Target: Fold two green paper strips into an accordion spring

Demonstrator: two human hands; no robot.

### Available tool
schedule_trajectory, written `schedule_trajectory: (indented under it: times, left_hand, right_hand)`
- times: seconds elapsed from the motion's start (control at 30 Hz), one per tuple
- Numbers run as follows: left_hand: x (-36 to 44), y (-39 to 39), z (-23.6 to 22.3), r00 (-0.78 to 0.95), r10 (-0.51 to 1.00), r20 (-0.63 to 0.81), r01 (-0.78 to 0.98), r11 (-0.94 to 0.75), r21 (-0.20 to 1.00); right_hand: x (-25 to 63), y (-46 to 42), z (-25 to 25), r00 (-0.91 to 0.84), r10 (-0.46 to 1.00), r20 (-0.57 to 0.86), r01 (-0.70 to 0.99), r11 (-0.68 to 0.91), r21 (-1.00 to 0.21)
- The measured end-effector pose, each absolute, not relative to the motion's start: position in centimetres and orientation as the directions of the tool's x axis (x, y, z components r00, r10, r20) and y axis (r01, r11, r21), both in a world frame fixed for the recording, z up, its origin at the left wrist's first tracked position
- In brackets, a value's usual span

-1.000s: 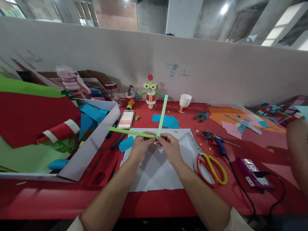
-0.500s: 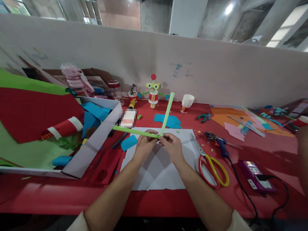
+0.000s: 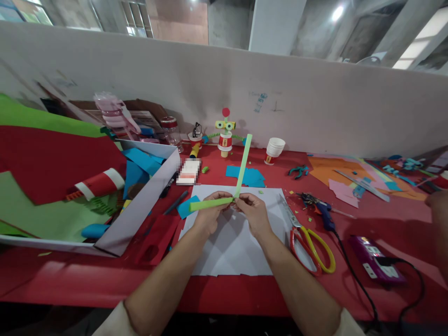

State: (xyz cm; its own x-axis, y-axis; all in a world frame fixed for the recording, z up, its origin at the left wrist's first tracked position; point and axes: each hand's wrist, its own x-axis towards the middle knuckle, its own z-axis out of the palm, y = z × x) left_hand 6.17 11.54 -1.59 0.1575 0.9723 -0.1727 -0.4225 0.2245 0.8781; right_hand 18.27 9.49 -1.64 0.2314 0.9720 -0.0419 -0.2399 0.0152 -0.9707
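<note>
Two light green paper strips (image 3: pixel 244 163) meet at a corner between my fingertips. One strip points up and away; the other reaches left over my left hand (image 3: pixel 210 214). That hand is closed, pinching the strips near the joint. My right hand (image 3: pixel 254 211) is closed too, its thumb and finger gripping the corner from the other side. Both hands are over a white paper sheet (image 3: pixel 234 247) on the red table. Scissors (image 3: pixel 312 247) with red and yellow handles lie right of my right hand. A blue paper piece (image 3: pixel 188 207) is left of my left hand.
A white box (image 3: pixel 140 210) with coloured paper stands at left. Behind are a paper-cup robot figure (image 3: pixel 225 140) and stacked paper cups (image 3: pixel 275 149). A glue gun (image 3: pixel 324 213), its cord, a purple device (image 3: pixel 378 261) and pliers (image 3: pixel 298 172) lie at right. Another person's arm (image 3: pixel 439 219) shows at the right edge.
The left-reaching strip has swung down toward me and looks shorter from here. Both hands still pinch the corner. The view has shifted slightly.
</note>
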Motion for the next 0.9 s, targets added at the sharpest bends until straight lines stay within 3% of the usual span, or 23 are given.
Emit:
schedule_trajectory:
  times: [0.3,0.67,0.9]
  left_hand:
    - [6.26,11.63,-1.67,0.175,0.957,-0.233,-0.4,0.285,0.871]
    - [6.19,11.93,-1.92,0.145,0.978,-0.15,-0.337,0.192,0.922]
    - [6.14,11.85,-1.65,0.13,0.982,-0.14,-0.368,0.179,0.913]
  right_hand:
    - [18.11,9.37,-1.82,0.245,0.969,-0.012,-0.191,0.036,-0.981]
    - [18.01,9.03,-1.24,0.219,0.976,-0.002,-0.159,0.034,-0.987]
    - [18.15,9.21,-2.07,0.178,0.982,0.065,-0.056,0.076,-0.996]
